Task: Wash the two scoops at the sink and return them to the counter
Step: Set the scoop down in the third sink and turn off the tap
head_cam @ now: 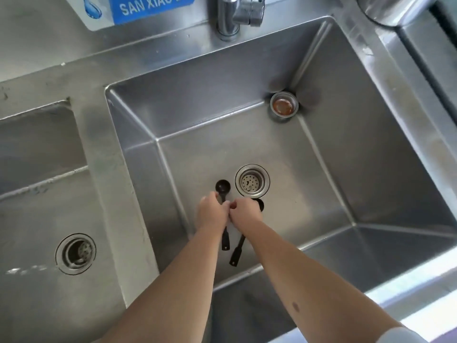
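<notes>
Black scoops (223, 187), two, one gripped in each closed hand (212, 212) over one steel sink (329, 134)

Both hands, left (212, 212) and right (247, 211), apparently closed, knuckles touching, forearms extended.

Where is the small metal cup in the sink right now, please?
In the head view, the metal cup sits in the far right corner of the sink, beyond the drain and below the tap.
</notes>
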